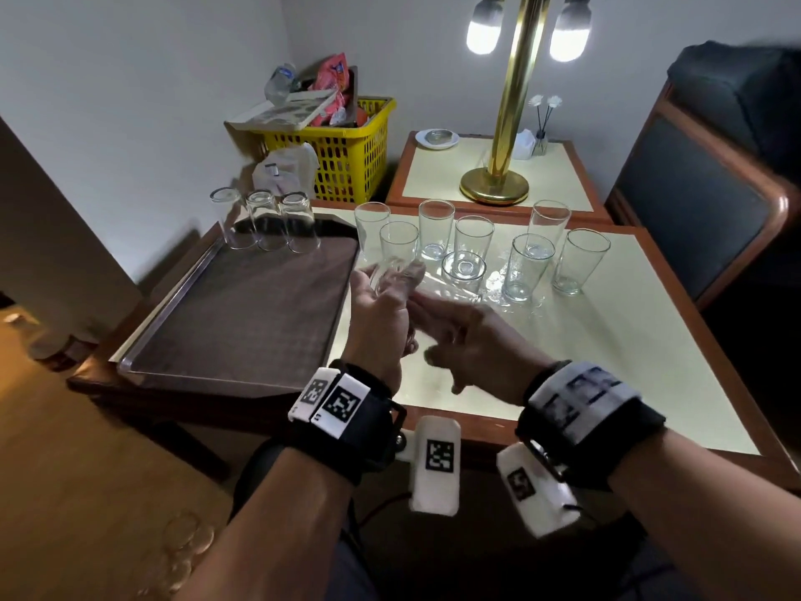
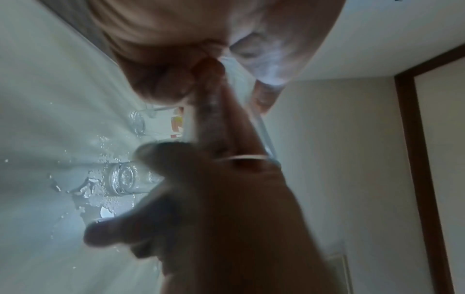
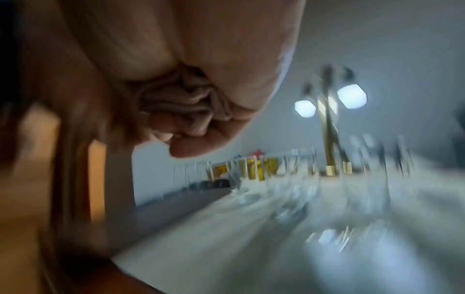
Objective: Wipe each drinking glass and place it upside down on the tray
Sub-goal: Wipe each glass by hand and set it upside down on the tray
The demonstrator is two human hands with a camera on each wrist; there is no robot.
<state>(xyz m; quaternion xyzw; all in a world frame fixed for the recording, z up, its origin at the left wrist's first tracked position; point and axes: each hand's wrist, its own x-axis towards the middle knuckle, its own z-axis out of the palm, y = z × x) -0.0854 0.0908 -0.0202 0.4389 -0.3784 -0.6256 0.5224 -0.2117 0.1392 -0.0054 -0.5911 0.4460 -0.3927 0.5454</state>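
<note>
My left hand (image 1: 381, 310) grips a clear drinking glass (image 1: 392, 275) in the air just right of the tray's edge; its fingers (image 2: 163, 79) curl round the glass wall (image 2: 263, 129). The right hand (image 1: 459, 331) reaches in from the right with fingers stretched toward the glass mouth, blurred; I see no cloth. Its spread fingers (image 2: 151, 159) fill the lower left wrist view. On the dark tray (image 1: 234, 323), at the far end, three glasses (image 1: 264, 219) stand upside down. Several upright glasses (image 1: 435, 227) stand on the cream table behind the hands. The right wrist view is smeared.
Water drops (image 1: 520, 301) lie on the table (image 1: 607, 340) around the upright glasses. A brass lamp (image 1: 498, 184) stands on a side table behind them. A yellow basket (image 1: 342, 154) sits beyond the tray, and a chair (image 1: 702, 201) stands at the right.
</note>
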